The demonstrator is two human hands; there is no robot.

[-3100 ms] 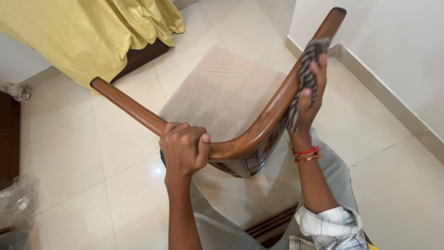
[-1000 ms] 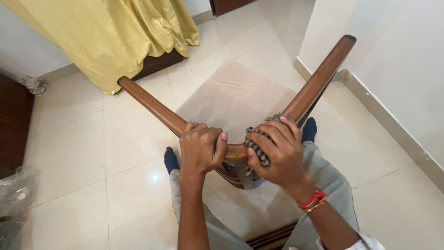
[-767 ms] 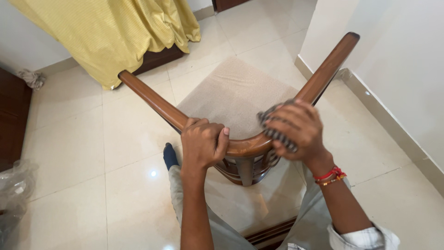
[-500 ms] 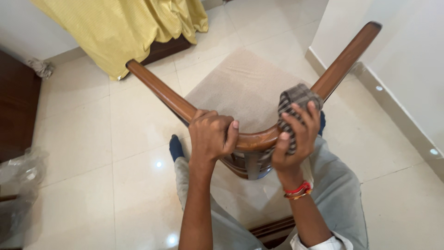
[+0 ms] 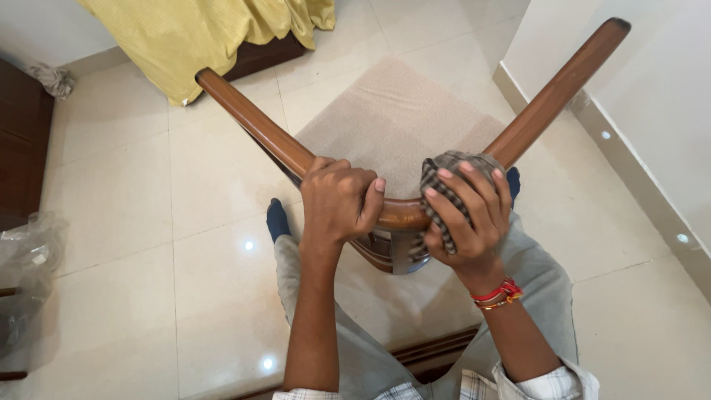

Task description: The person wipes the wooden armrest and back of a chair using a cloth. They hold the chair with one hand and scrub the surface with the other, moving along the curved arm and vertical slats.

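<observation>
L hand (image 5: pixel 337 200): forearm enters from 6 o'clock, runs straight up frame, wrist straight. Fingers curled tight over the top of the wooden chair rail (image 5: pixel 266 137), thumb tucked against the index at the 3 o'clock side of the fist. Full closed grip on the rail, just left of the bend.

R hand (image 5: pixel 463 215): forearm comes in from approx 5 o'clock, angled up toward 11. Red and gold bangles (image 5: pixel 498 293) at the wrist; plaid cuff (image 5: pixel 552 381) at the elbow end. Palm faces the rail; four fingers (image 5: pixel 452 204) spread narrow, lying across a striped grey cloth (image 5: pixel 444 174). Thumb hidden behind the cloth, position cannot be told.

Cloth: bunched, clamped between R palm and the rail at the bend, wrapped over the rail top. Upper fold shows past the fingertips at 12 o'clock; lower end hangs below the rail at approx 7 o'clock of the hand. Cloth touches the rail; L fist sits just beside it at 9 o'clock, short bare stretch of rail between.

Rail: V-shaped, one arm runs to 10 o'clock, other to 1 o'clock, toward the white wall (image 5: pixel 666 96). Beige seat cushion (image 5: pixel 392 118) lies inside the V.

Surroundings: pale tiled floor (image 5: pixel 148 222), yellow fabric (image 5: pixel 207 37) at 11 o'clock, clear plastic bag (image 5: pixel 26 259) at 9 o'clock. Person's grey trouser legs and a dark blue sock (image 5: pixel 278 220) below the rail.
</observation>
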